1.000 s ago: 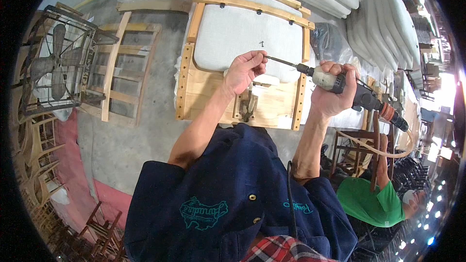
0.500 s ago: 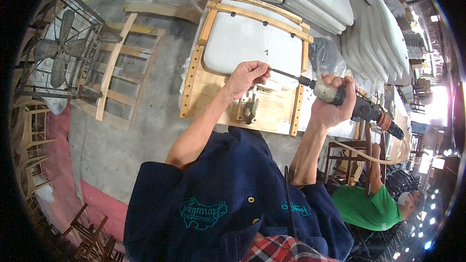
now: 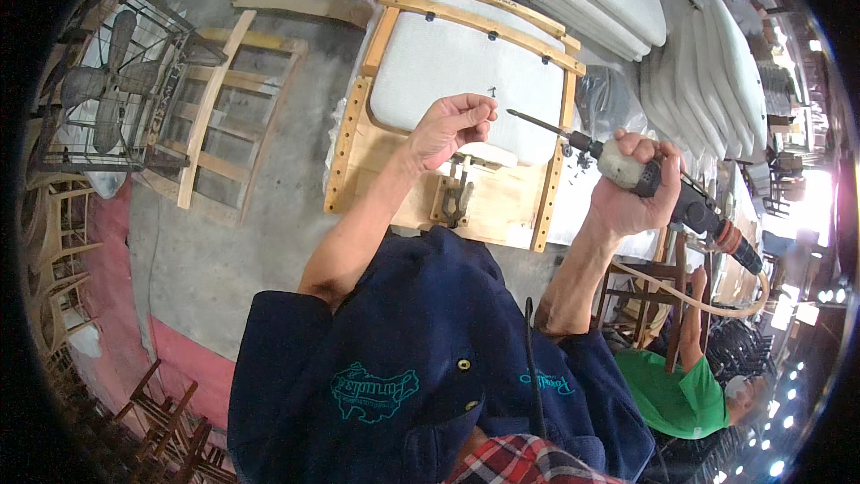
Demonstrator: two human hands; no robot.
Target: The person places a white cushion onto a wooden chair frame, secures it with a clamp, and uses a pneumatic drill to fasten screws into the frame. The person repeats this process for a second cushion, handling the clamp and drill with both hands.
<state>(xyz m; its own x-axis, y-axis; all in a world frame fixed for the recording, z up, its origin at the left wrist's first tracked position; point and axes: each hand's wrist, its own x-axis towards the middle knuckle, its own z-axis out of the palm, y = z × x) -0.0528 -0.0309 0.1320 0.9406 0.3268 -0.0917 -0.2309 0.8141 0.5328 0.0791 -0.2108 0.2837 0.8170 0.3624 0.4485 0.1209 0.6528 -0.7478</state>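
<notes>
One right hand (image 3: 638,186) gripping screwdriver (image 3: 618,166), grey cushion (image 3: 466,72)

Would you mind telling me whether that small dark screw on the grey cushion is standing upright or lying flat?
Upright. The screw stands on the grey seat cushion, head up, just beyond the left hand; the driver's bit is clear of it.

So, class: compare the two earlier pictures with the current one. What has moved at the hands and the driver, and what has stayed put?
The left hand has let go of the bit of the power screwdriver and drawn back, fingers curled, so a gap now shows between them. A small screw stands alone on the grey seat cushion. The right hand still grips the driver. The wooden frame and the fan are unchanged.
</notes>
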